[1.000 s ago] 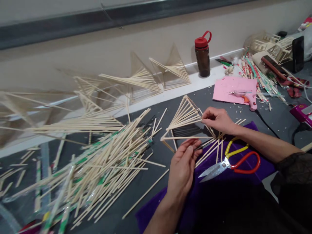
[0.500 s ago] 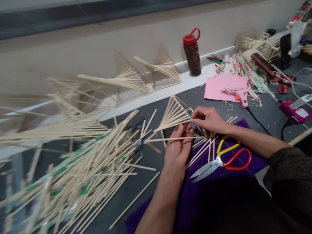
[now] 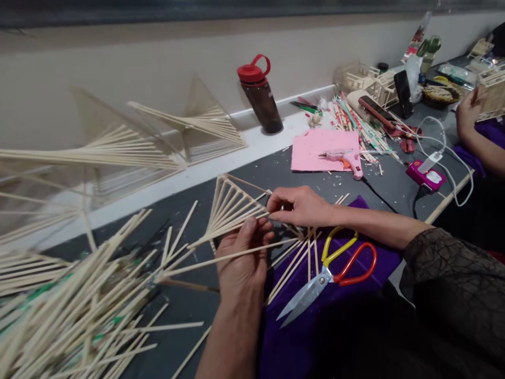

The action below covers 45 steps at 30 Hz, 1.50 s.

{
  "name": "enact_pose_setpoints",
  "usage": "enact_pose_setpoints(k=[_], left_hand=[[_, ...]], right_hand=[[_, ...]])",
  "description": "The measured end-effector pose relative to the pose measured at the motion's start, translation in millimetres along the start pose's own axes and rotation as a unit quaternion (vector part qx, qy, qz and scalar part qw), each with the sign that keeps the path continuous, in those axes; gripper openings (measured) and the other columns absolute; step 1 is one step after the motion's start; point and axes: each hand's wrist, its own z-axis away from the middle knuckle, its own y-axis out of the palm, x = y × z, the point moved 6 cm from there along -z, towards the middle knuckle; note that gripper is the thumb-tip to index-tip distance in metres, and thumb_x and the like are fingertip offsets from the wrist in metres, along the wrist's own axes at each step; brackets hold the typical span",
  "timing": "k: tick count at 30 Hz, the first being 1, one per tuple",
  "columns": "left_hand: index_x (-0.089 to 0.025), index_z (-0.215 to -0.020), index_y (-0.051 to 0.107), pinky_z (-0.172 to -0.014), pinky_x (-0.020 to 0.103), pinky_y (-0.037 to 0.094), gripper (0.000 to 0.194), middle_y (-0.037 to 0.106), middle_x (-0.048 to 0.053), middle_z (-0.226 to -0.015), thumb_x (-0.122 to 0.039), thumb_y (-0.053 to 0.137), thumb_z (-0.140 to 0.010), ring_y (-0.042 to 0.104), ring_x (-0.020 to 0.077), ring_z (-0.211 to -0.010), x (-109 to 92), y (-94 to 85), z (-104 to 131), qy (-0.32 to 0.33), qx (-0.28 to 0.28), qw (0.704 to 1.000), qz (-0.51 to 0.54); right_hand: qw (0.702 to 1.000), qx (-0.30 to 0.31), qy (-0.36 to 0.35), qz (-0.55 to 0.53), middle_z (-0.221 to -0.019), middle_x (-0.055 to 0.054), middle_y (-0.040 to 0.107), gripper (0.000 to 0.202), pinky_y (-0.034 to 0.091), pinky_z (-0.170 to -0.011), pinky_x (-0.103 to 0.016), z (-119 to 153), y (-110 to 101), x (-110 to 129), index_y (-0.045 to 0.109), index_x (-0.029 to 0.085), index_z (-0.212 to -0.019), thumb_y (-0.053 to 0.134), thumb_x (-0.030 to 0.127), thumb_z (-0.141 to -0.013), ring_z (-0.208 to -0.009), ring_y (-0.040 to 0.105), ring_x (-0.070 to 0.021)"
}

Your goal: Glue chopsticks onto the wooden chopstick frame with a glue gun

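Observation:
In the middle of the head view is a small frame of thin wooden sticks (image 3: 232, 208), with several sticks fanning out from one corner. My left hand (image 3: 243, 255) is under and against it, palm up, thumb and curled fingers on the lowest fan stick. Thumb and forefinger of my right hand (image 3: 300, 205) pinch that stick's right end, where the tip is partly hidden. Below my right forearm, scissors (image 3: 322, 279) with one yellow and one red handle lie on a purple cloth (image 3: 384, 258). Several loose sticks (image 3: 288, 276) lie beside the scissors.
A large stick pile (image 3: 98, 295) spreads at left. Behind it, a twisted stick structure (image 3: 205, 123) leans by the wall. A bottle (image 3: 262, 100), a pink glue gun (image 3: 343, 157) on a pink sheet (image 3: 305, 147) and a corded power outlet (image 3: 426, 176) stand further right. Another person's hand (image 3: 469, 111) shows at far right.
The view has turned right, so everything sits further left and the other person's hand shows. My hands keep hold of the stick frame, my left fingers now curled closer to the right hand.

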Motion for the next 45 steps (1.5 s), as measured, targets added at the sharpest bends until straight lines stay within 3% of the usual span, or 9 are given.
enact_pose_setpoints(k=[5,8,13,20,23,28,33,37,45], left_hand=[[-0.017,-0.071,0.066,-0.047,0.015,0.052,0.026,0.071,-0.003,-0.063,-0.023,0.087,-0.056,0.066,0.0091,-0.054,1.1,0.7,0.0,-0.002,0.013,1.0,0.005],[-0.016,-0.069,0.065,-0.045,0.015,0.05,0.028,0.071,-0.003,-0.062,-0.023,0.087,-0.054,0.066,0.0096,-0.053,2.3,1.8,3.3,0.003,0.015,1.0,0.015],[-0.016,-0.071,0.065,-0.045,0.015,0.049,0.03,0.073,0.0,-0.066,-0.026,0.087,-0.053,0.068,0.0115,-0.056,4.5,6.8,4.8,0.016,0.056,0.998,0.025],[-0.016,-0.072,0.063,-0.043,0.015,0.049,0.036,0.073,0.0,-0.066,-0.03,0.09,-0.052,0.069,0.012,-0.057,7.7,4.3,1.8,0.019,0.085,0.995,0.052],[-0.015,-0.072,0.064,-0.044,0.015,0.05,0.039,0.073,0.001,-0.067,-0.032,0.091,-0.05,0.069,0.0122,-0.056,8.8,2.5,1.3,0.02,0.085,0.995,0.051],[-0.015,-0.074,0.064,-0.045,0.016,0.049,0.038,0.073,0.002,-0.069,-0.034,0.088,-0.053,0.07,0.013,-0.058,8.8,1.4,1.4,0.031,0.083,0.995,0.034],[-0.015,-0.072,0.063,-0.046,0.016,0.048,0.033,0.075,0.005,-0.074,-0.032,0.086,-0.056,0.071,0.0143,-0.062,8.9,3.8,4.9,0.029,0.092,0.995,0.024],[-0.015,-0.071,0.062,-0.046,0.016,0.046,0.032,0.075,0.005,-0.076,-0.031,0.086,-0.056,0.071,0.0141,-0.063,8.6,5.2,6.7,0.032,0.103,0.994,0.028],[-0.014,-0.069,0.063,-0.047,0.018,0.046,0.028,0.075,0.007,-0.079,-0.029,0.085,-0.059,0.068,0.013,-0.061,11.1,5.2,6.7,0.023,0.114,0.993,0.026]], right_hand=[[0.986,-0.097,0.025,0.133,-0.09,-0.003,0.07,0.008,0.046,-0.071,-0.025,25.1,-81.9,-6.0,0.064,0.018,-0.089,0.065,0.024,-0.083,-0.076,0.059,-0.0122],[0.912,-0.217,0.155,0.313,-0.089,-0.007,0.071,0.016,0.044,-0.07,-0.029,53.3,-146.2,-31.1,0.066,0.017,-0.085,0.062,0.032,-0.086,-0.077,0.061,-0.0166],[0.815,-0.126,0.348,0.446,-0.088,-0.011,0.072,0.03,0.037,-0.061,-0.03,73.0,-178.1,-85.0,0.069,0.016,-0.092,0.065,0.043,-0.079,-0.077,0.062,-0.023],[0.861,-0.182,0.393,0.267,-0.053,0.0,0.053,0.014,0.028,-0.051,-0.029,66.0,-182.3,-92.2,0.059,0.019,-0.058,0.066,0.029,-0.064,-0.052,0.045,-0.0142],[0.904,-0.274,0.316,0.086,-0.049,0.002,0.045,0.013,0.026,-0.047,-0.029,67.4,-179.3,-81.7,0.054,0.02,-0.056,0.064,0.028,-0.061,-0.047,0.037,-0.0109],[0.911,-0.38,0.158,0.012,-0.077,-0.001,0.056,0.026,0.038,-0.053,-0.027,80.9,-157.7,-47.2,0.056,0.022,-0.086,0.059,0.032,-0.061,-0.06,0.047,-0.0128],[0.95,-0.222,0.197,-0.094,-0.063,0.003,0.053,0.027,0.031,-0.042,-0.025,89.3,-98.9,-26.1,0.061,0.023,-0.086,0.069,0.038,-0.064,-0.047,0.04,-0.0108],[0.953,-0.152,0.212,-0.153,-0.07,-0.001,0.066,0.027,0.041,-0.045,-0.024,93.8,-63.6,-16.9,0.062,0.023,-0.089,0.072,0.037,-0.067,-0.053,0.057,-0.014],[0.984,-0.112,0.129,-0.047,-0.087,-0.008,0.077,0.017,0.055,-0.057,-0.031,99.7,-41.8,-2.1,0.073,0.022,-0.091,0.068,0.035,-0.082,-0.07,0.071,-0.0208]])
